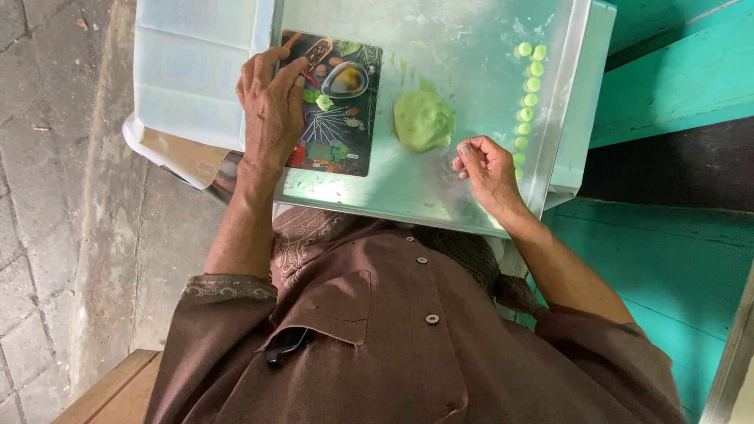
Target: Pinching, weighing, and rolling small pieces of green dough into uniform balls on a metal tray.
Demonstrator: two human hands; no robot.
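- Left hand (271, 110) flat, released, on printed scale (334, 102) near tray (440, 208) left edge.
- Right hand (487, 169) loosely curled, grasping nothing visible, just beside green dough lump (422, 119) mid-tray.
- Small dough balls (528, 98) line right edge.

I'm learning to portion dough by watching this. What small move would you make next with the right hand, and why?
Probably reach the right hand to the green dough lump and pinch off a bit. It looks empty beside the lump; the small balls line the tray's right edge, and the left hand rests on the patterned board.
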